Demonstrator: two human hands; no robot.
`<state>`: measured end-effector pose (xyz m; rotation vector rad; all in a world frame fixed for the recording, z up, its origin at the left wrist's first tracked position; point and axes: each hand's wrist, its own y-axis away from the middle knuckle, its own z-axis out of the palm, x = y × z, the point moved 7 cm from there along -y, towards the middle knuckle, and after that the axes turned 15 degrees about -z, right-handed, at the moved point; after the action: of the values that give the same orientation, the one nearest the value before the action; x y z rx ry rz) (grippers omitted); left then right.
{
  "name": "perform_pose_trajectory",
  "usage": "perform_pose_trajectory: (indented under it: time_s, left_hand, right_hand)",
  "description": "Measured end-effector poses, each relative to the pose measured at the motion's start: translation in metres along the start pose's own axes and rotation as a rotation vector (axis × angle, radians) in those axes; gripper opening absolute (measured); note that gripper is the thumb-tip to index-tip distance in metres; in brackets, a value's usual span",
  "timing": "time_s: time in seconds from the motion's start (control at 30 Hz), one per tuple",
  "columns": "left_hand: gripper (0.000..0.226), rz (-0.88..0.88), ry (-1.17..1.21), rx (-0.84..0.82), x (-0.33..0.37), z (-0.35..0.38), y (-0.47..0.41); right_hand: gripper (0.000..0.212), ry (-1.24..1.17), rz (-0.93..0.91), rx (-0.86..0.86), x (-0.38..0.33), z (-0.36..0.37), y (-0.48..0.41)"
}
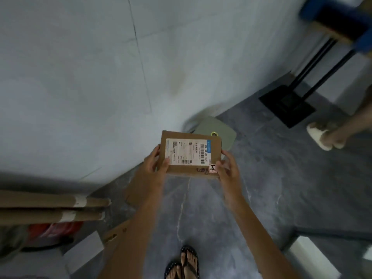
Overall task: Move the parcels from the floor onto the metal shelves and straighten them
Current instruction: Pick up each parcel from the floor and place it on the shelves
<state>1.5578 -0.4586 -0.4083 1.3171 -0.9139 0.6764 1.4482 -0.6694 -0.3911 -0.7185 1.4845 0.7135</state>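
head view: parcel [190, 154] between both hands

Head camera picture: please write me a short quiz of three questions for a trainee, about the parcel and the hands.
1. True or false: the cardboard parcel lies on the floor.
2. How many hands grip the parcel? A none; B one; C two.
3. Fill in: the parcel's upper face bears a white shipping ____ with barcodes.
Key: 1 false, it is held above the floor. 2 C, the left hand and the right hand grip its two sides. 3 label.
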Motion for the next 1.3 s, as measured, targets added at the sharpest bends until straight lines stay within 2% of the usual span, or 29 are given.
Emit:
perform_pose_trajectory:
  time_s: [0.1, 0.17, 0.3, 0.43, 0.5, 0.63, 0.7, 0.83, 0.97, 1.03, 1.13, 1.23, 1.3]
  left_hand:
    - [0.055, 0.126, 0.046, -0.091, 0.123, 0.027, 0.055]
    - [0.061, 0.232, 0.019, -0.140, 0.194, 0.046, 0.098]
    - [0.056, 0.353, 0.081, -0.217, 0.291, 0.065, 0.182]
    - [0.054, 0.477, 0.074, -0.307, 0.350, 0.086, 0.271]
    - [0.055, 0.555, 0.029, -0.346, 0.369, 0.098, 0.312]
    - [0.060, 0.680, -0.012, -0.378, 0.390, 0.124, 0.387]
    - [0.067, 0.688, 0.023, -0.360, 0.394, 0.138, 0.415]
    - [0.089, 0.684, 0.026, -0.328, 0.382, 0.175, 0.470]
    - [0.092, 0.665, 0.096, -0.586, 0.358, 0.214, 0.511]
    - [0.086, 0.686, 0.082, -0.618, 0.358, 0.218, 0.523]
    - [0.076, 0.706, 0.044, -0.691, 0.360, 0.221, 0.538]
    - [0.071, 0.769, -0.015, -0.787, 0.353, 0.227, 0.560]
    - [0.069, 0.863, -0.055, -0.769, 0.349, 0.226, 0.577]
  right_hand:
    - [0.050, -0.021, -0.162, 0.011, -0.130, -0.017, -0.004]
    - [0.037, -0.024, -0.268, 0.044, -0.204, -0.032, 0.000]
    - [0.033, -0.071, -0.411, 0.103, -0.319, -0.078, 0.025]
    - [0.069, -0.034, -0.488, 0.096, -0.403, -0.127, 0.058]
    - [0.074, -0.075, -0.487, 0.037, -0.435, -0.149, 0.074]
    - [0.076, -0.117, -0.510, -0.036, -0.477, -0.192, 0.116]
    - [0.078, -0.155, -0.541, 0.003, -0.488, -0.209, 0.141]
    - [0.067, -0.278, -0.591, 0.191, -0.497, -0.231, 0.185]
    - [0.075, -0.340, -0.554, 0.253, -0.494, -0.244, 0.214]
    - [0.070, -0.217, -0.549, 0.266, -0.494, -0.259, 0.227]
    - [0.067, -0.004, -0.665, 0.252, -0.513, -0.285, 0.245]
    - [0.070, 0.076, -0.806, 0.144, -0.541, -0.289, 0.265]
    - [0.069, 0.137, -0.869, 0.146, -0.553, -0.286, 0.278]
